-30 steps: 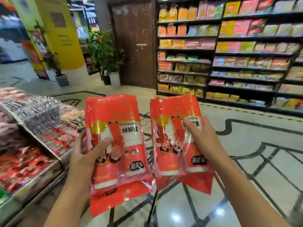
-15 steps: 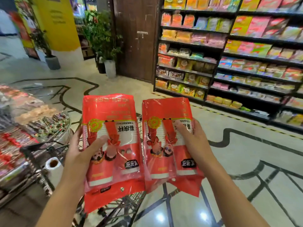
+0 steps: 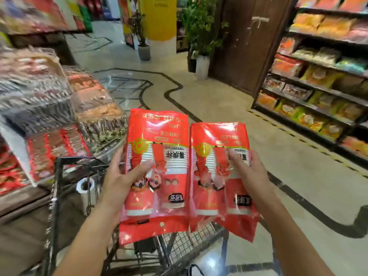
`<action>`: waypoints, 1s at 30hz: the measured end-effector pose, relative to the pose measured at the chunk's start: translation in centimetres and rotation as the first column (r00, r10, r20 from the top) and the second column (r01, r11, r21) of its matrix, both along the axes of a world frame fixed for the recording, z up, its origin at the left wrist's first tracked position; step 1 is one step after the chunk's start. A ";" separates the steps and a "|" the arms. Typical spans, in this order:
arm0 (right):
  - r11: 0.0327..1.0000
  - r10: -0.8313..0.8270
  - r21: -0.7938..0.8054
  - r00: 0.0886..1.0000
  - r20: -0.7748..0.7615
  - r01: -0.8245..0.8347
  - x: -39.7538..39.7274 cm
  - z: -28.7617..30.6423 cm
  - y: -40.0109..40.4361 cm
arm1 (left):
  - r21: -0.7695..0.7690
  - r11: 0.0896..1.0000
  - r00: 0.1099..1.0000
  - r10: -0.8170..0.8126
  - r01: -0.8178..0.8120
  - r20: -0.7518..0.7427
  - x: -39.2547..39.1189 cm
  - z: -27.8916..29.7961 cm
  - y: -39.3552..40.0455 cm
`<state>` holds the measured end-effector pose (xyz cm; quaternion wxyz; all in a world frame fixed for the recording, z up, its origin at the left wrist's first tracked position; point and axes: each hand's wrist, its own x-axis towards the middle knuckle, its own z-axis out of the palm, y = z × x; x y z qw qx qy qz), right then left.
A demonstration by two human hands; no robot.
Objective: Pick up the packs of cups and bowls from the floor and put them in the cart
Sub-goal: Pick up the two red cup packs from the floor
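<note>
Gripping one glossy red cup pack each, left hand (image 3: 117,182) and right hand (image 3: 251,172) above cart (image 3: 57,196).

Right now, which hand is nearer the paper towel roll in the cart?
Left. The left hand sits just right of the paper towel roll; the right hand is farther right, beyond both red packs.

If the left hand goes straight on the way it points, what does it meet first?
Probably nothing near: the left hand, gripping its red plastic cup pack, points forward over the black wire cart; depth is unclear.
</note>
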<state>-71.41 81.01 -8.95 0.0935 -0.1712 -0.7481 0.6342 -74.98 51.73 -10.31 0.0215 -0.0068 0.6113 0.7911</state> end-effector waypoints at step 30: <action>0.881 0.313 0.039 0.643 0.699 -0.471 -23.8 -43.9 0.4 | -0.525 0.801 0.490 0.594 -0.287 0.638 -10.6 -42.5 5.8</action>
